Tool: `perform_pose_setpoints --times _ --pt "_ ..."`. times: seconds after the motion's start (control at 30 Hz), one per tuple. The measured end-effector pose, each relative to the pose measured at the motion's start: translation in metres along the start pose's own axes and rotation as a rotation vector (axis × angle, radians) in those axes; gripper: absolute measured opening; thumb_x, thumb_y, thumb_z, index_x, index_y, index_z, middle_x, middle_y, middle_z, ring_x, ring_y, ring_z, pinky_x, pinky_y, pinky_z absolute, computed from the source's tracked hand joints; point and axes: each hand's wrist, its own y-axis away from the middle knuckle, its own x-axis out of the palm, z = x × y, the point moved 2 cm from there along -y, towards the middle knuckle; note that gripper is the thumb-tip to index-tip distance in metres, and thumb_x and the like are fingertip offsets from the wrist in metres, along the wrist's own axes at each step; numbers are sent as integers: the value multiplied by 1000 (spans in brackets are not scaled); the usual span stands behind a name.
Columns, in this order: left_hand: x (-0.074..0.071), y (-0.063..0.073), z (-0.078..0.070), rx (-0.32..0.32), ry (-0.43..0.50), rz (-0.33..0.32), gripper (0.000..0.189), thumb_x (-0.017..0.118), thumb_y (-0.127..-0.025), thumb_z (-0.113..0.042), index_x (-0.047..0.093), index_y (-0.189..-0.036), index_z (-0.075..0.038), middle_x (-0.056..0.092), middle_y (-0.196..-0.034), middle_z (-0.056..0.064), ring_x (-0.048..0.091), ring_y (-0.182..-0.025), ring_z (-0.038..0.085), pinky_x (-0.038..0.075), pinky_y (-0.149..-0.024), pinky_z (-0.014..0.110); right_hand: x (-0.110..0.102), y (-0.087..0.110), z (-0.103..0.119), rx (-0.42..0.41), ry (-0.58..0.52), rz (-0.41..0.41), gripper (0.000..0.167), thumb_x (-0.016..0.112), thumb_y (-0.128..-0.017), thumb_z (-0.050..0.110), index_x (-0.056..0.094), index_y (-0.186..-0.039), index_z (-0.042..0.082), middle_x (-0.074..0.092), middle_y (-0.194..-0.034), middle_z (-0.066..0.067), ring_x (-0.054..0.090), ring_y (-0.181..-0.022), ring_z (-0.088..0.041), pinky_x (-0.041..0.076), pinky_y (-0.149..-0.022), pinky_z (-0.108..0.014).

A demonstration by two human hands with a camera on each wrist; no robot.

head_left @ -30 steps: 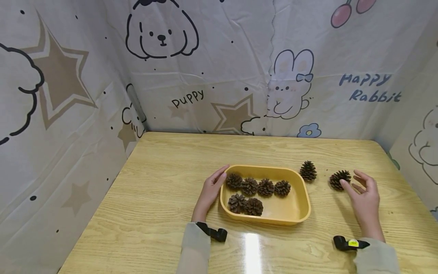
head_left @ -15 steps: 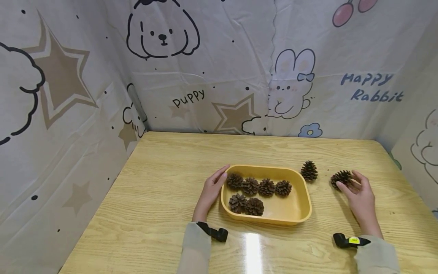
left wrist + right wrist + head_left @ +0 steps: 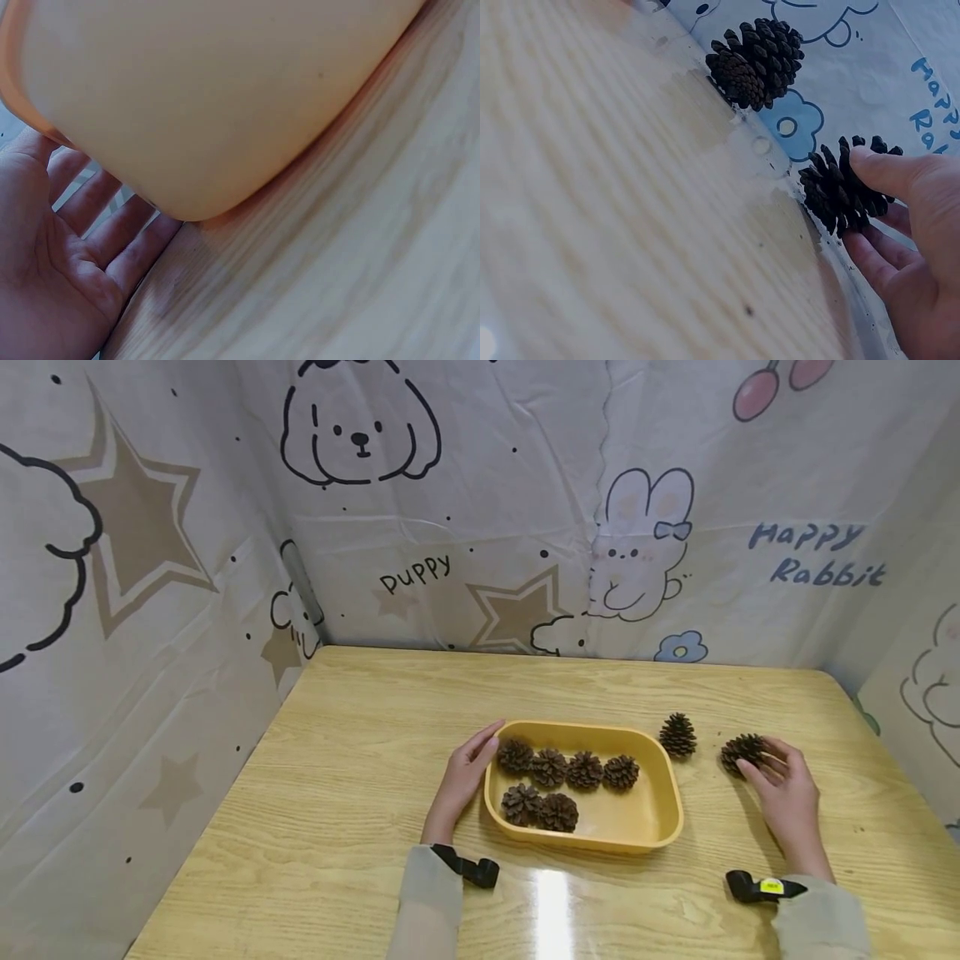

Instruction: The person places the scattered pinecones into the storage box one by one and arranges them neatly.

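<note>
My right hand (image 3: 791,793) pinches a dark brown pine cone (image 3: 739,753) at the table's right side. In the right wrist view the thumb lies on top of that pine cone (image 3: 829,191) and fingers reach under it. A second pine cone (image 3: 678,737) stands upright between it and the yellow tray (image 3: 585,838). My left hand (image 3: 457,781) rests at the tray's left end. The left wrist view shows its fairly straight fingers (image 3: 97,201) against the tray's outer wall (image 3: 187,112), thumb near the rim.
Several pine cones (image 3: 583,771) lie inside the tray in two rows, toward its left and far sides. The wooden table (image 3: 337,760) ends at a printed cloth (image 3: 420,527) behind it and on both sides.
My right hand has moved slightly left and closed its thumb and fingers on the pine cone. The left hand and the tray stay in place.
</note>
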Motion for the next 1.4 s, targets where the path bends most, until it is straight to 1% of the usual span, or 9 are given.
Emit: perform_pose_setpoints --times 0.3,0.37,0.57,0.63,0.77,0.93,1.03,1.17,1.4 --pt "0 0 0 11 -5 2 41 48 -104 -26 52 -144 -15 49 -150 9 46 -139 28 41 -115 44 0 2 3 51 -1 10 63 58 -97 34 34 -152 17 39 -154 -16 48 -133 -20 40 -81 6" --pt "0 0 0 10 -7 2 41 48 -104 -26 52 -144 -15 49 -150 10 47 -139 29 42 -114 45 0 3 5 46 -3 8 63 59 -97 33 34 -152 17 39 -153 -16 49 -132 -17 39 -80 6" --pt "0 0 -1 4 -2 5 41 48 -104 -26 52 -144 -15 50 -149 10 48 -138 28 43 -114 44 0 7 10 -17 -40 -12 61 62 -96 28 37 -150 16 44 -147 -13 46 -115 11 39 -80 6" --pt "0 0 0 6 -2 6 41 48 -104 -26 52 -144 -15 50 -149 10 48 -137 29 43 -114 44 0 9 13 -45 -61 -19 61 63 -95 26 38 -150 15 48 -142 -8 44 -111 16 40 -81 6" --pt "0 0 0 8 -2 4 41 48 -104 -26 52 -144 -14 50 -149 10 48 -138 29 42 -114 44 1 12 19 -106 -84 -15 60 64 -95 24 40 -149 15 49 -134 1 42 -106 19 40 -82 6" --pt "0 0 -1 9 -10 1 41 48 -104 -26 52 -144 -14 50 -149 11 48 -138 29 42 -115 44 7 19 25 -188 -93 4 59 64 -95 22 39 -149 15 47 -139 -3 41 -110 19 40 -86 6" --pt "-1 1 -1 5 -20 -1 42 48 -104 -27 52 -144 -14 50 -149 11 48 -138 29 41 -115 44 11 23 31 -232 -119 -7 58 65 -94 17 41 -147 12 48 -135 7 42 -113 18 40 -89 5" --pt "-1 1 -3 6 -25 -5 42 48 -104 -27 52 -143 -14 51 -148 11 48 -138 29 41 -115 44 14 29 39 -258 -161 -14 58 67 -92 10 42 -145 8 44 -127 25 44 -113 16 41 -91 4" --pt "-1 1 -2 8 -16 -5 42 49 -104 -27 52 -144 -14 51 -148 11 48 -137 29 41 -115 44 19 36 51 -283 -229 -2 59 67 -89 -1 43 -143 3 43 -127 27 46 -115 13 43 -92 2"
